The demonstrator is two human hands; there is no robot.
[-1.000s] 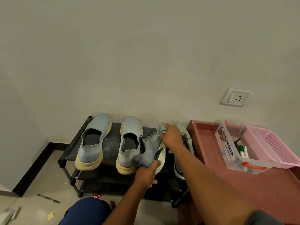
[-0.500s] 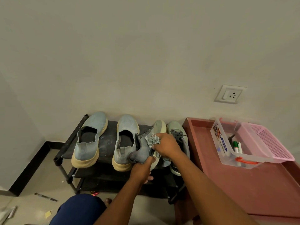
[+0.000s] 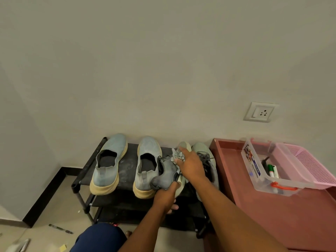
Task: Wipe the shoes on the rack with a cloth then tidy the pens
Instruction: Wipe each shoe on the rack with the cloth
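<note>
From the head camera I look down at the black shoe rack against the wall. My left hand grips the heel end of a grey sneaker, fingers curled under its pale sole, and holds it tilted on its side above the top shelf. The sneaker has a dark grey knit upper and a light greenish sole. My right hand holds a small crumpled grey cloth and presses it on the front part of this sneaker; the fingers are bent around the cloth. The matching sneaker stands just beside it on the right, partly hidden by my right arm. On the left of the rack stand two light blue slip-on shoes with cream soles, dusty on the upper.

On the reddish desk to the right stands a clear plastic box with a green marker and other pens inside, touching a pink basket. One pen lies on the floor.
</note>
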